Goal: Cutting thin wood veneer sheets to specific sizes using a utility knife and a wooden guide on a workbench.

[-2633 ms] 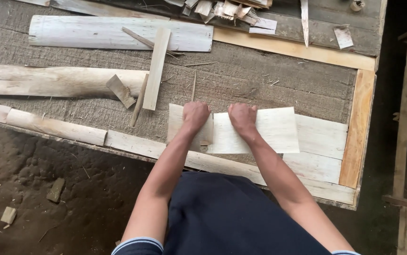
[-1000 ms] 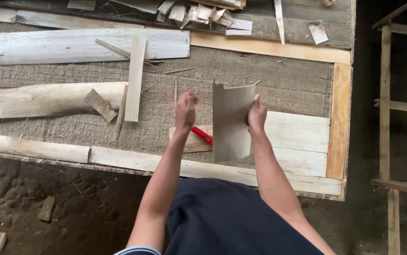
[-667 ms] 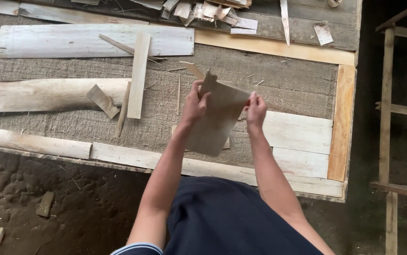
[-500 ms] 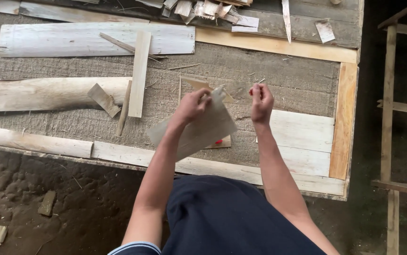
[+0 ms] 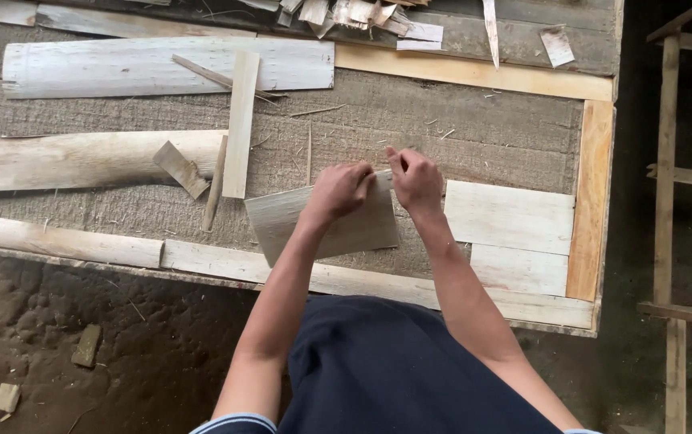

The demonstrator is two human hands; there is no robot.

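**Both hands at the top edge of a thin wooden sheet**

Head view: a workbench (image 5: 474, 120) covered in coarse grey cloth, framed by pale planks, stands over a dirt floor (image 5: 81, 337); a wooden frame (image 5: 671, 177) stands at the right. The thin sheet (image 5: 289, 225) lies near the front edge. The left hand (image 5: 338, 191) is closed on its upper edge. The right hand (image 5: 416, 178), just beside, pinches the sheet's top right corner with curled fingers.
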